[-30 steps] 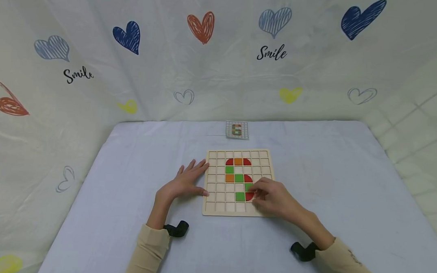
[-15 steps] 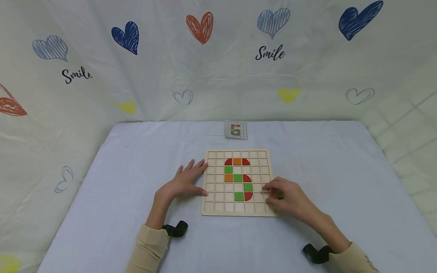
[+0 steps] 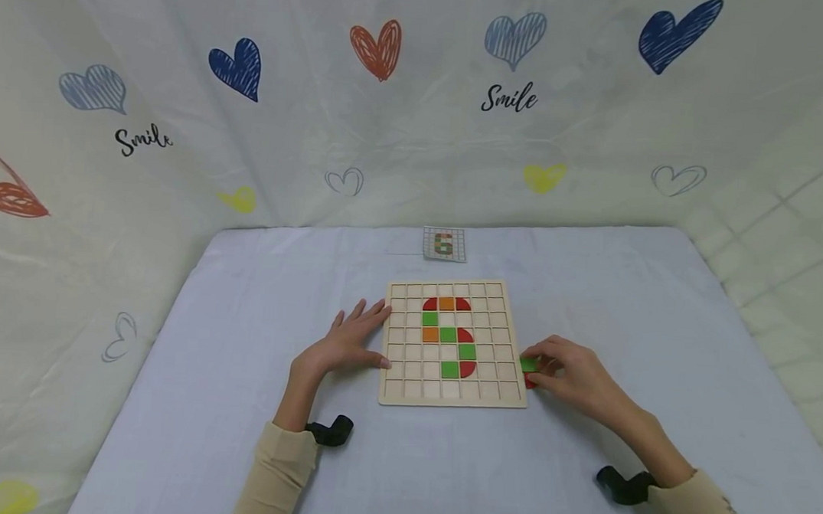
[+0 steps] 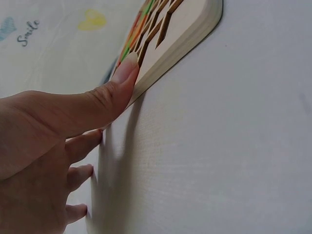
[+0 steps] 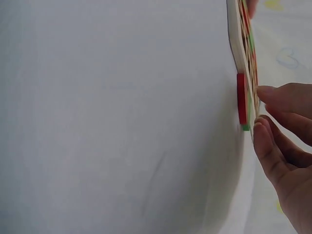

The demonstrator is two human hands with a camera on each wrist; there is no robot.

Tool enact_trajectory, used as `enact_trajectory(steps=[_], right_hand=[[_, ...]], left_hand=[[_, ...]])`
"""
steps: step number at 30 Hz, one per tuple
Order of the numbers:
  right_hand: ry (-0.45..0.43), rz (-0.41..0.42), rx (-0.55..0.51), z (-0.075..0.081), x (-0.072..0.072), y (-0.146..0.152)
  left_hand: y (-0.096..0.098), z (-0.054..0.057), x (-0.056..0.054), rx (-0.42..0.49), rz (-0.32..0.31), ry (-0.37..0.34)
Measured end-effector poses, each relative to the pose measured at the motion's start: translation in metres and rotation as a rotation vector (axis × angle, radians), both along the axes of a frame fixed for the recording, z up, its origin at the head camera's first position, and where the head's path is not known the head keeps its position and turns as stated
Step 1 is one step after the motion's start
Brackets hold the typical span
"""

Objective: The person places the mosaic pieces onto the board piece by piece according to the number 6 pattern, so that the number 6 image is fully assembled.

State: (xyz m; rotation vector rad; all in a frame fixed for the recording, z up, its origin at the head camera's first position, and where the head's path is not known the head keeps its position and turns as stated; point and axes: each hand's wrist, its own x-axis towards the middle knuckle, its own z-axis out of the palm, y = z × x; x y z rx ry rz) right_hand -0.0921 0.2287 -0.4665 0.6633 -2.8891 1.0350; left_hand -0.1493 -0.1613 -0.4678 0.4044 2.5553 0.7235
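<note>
A square wooden grid board [image 3: 406,391] lies on the table, with red, orange and green tiles forming a figure in its cells. My left hand [image 3: 344,346] rests at the board's left edge with spread fingers; in the left wrist view its thumb [image 4: 105,100] lies on the rim. Just off the right edge, my right hand [image 3: 572,375] hovers with bent fingers around a green tile [image 3: 529,365] and a red tile [image 3: 531,381]. In the right wrist view, a gap shows between its thumb [image 5: 265,146] and index finger, with no tile visible there.
A small printed card [image 3: 445,245] with a coloured figure on a grid lies behind the board. White cloth covers the table [image 3: 279,282], and a curtain with printed hearts [image 3: 377,50] hangs behind it.
My right hand has moved right, from the board's lower right cells to beyond its right edge, uncovering the green and red tiles there. The left hand stays put at the left edge.
</note>
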Motion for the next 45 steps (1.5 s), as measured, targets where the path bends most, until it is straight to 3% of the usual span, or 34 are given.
enact_trajectory(steps=[7, 19, 31, 39, 45], right_hand=[[0.008, -0.014, -0.004, -0.003, 0.001, 0.007], [-0.017, 0.044, 0.077, -0.005, 0.006, 0.011], [-0.046, 0.048, 0.112, -0.004, 0.007, 0.006], [-0.147, 0.043, 0.073, -0.002, 0.005, 0.004], [-0.127, 0.094, 0.055, -0.002, 0.002, 0.004]], left_hand=[[0.000, -0.002, 0.000, -0.010, -0.006, 0.005], [-0.001, -0.004, 0.000, -0.009, -0.003, 0.008], [-0.002, -0.003, 0.000, -0.001, -0.019, 0.014], [-0.002, -0.003, 0.000, 0.011, -0.016, 0.011], [-0.003, -0.003, 0.000, 0.006, -0.015, 0.017]])
